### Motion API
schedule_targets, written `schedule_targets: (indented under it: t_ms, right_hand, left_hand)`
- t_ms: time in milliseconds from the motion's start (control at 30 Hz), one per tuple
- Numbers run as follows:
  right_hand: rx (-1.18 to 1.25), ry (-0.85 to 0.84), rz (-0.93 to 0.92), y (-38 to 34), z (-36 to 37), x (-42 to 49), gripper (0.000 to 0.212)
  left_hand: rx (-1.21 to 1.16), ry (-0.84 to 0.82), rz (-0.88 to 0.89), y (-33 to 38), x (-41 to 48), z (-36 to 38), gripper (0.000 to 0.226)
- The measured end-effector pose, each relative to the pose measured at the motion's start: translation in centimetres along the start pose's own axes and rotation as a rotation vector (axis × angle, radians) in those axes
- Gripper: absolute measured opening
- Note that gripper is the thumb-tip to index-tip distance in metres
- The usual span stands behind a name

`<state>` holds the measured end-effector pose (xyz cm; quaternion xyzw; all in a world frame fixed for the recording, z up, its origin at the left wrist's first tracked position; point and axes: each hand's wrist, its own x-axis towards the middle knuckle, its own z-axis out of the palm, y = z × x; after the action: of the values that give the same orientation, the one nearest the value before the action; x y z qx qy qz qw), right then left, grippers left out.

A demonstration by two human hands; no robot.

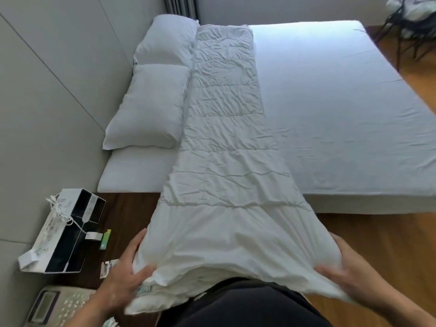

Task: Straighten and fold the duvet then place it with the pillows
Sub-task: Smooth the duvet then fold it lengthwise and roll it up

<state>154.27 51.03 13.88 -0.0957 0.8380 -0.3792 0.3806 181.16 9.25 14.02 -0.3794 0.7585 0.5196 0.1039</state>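
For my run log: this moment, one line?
white quilted duvet: strip beside white pillows | left hand: grips near end | right hand: same

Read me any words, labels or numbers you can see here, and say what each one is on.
Nothing here reads clearly.
Tag on the duvet, by the left hand: teal print, too blurred to read.
Black and white box: faint grey print, too small to read.
Telephone keys: marks too blurred to read.
Small card by the box: too blurred to read.
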Motion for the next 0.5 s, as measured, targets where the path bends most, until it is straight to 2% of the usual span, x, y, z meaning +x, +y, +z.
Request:
schedule_targets:
  t_ms: [67,167,367,500]
  right_hand:
    - [-0.025,-0.089,0.041,2.3,0.9,-1.3,0.094]
    - [-0.083,-0.094,0.061,4.8,2.0,-1.9,0.104]
    - [0.011,0.012,-0.034,4.8,1.4,-2.5,0.088]
    - [0.107,0.191,-0.186,1.8,-0.4,-1.2,0.060]
  left_hand:
    - [0.020,0.002,-0.025,-1.4,-1.7,1.5,0.085]
    - [-0.012,0.076,-0.018,-2.6,-2.3,3.4,0.079]
    - [-0.078,0.079,0.023,0.0,-2.5,3.9,0.067]
    - [-0.194,0.203,0.071,3.0,0.1,2.3,0.054]
